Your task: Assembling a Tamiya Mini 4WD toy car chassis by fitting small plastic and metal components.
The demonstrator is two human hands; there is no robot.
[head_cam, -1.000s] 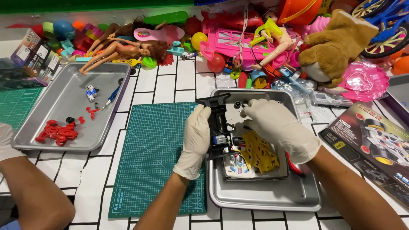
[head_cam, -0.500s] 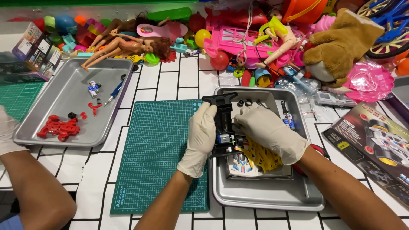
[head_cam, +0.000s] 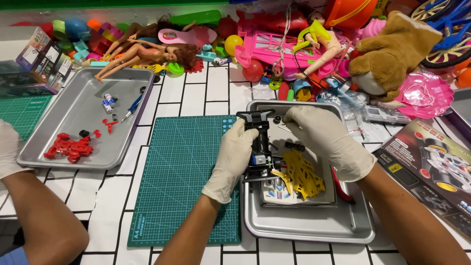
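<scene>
Far L: a co-worker's gloved hand and forearm, cut off by the frame edge. L tray holds red parts, a few small bits and a blue tool. Green mat in the centre, bare. L hand, gloved, fingers wrapped round the side of the black chassis — chassis held upright over the R tray. R hand, gloved, curled over the chassis top, fingertips pressing at it. R tray also has a yellow frame, a sheet under it w/ a small printed body. Red item by R wrist mostly hidden — can't ID. Box at far R, cut off. Toy heap along the back.
</scene>
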